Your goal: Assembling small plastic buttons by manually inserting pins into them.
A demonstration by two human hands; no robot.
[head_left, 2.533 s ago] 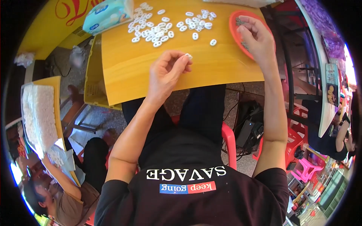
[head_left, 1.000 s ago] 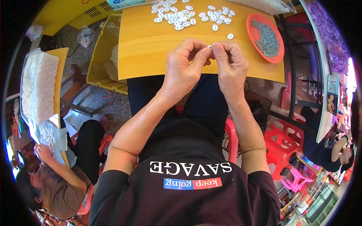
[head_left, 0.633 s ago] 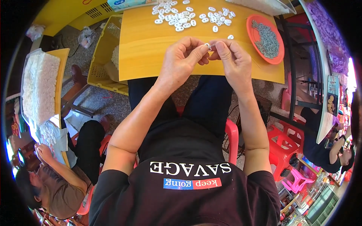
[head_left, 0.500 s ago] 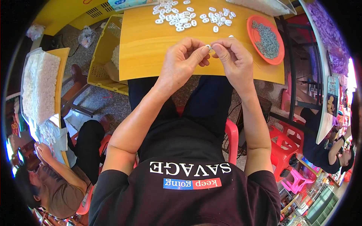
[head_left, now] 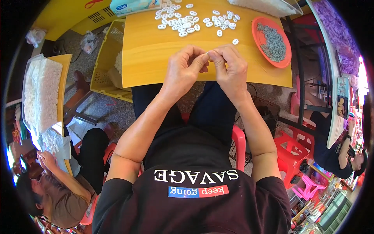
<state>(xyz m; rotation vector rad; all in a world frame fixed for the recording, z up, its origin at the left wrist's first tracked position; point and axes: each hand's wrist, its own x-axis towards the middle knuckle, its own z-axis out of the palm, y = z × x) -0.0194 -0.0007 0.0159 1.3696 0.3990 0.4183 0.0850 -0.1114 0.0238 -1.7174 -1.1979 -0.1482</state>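
Over the near part of the yellow table, my left hand pinches a small white plastic piece, mostly hidden by the fingertips. Right against it, my right hand is closed too, thumb and forefinger meeting the left fingertips; whatever it grips is too small to make out. Beyond the hands lie loose white oval pieces with two holes, in a larger heap and a smaller one. A single oval piece sits apart, nearest my right hand. An orange-red plate holds many thin grey metal parts.
At the far edge stand a clear bin of white pieces and a blue tissue pack. A yellow crate is left of the table. At left, a person works beside another bin. Red stools stand at right.
Both hands, still pinched together, have shifted slightly left and nearer to me. The single oval piece, partly hidden behind my right hand before, now shows fully.
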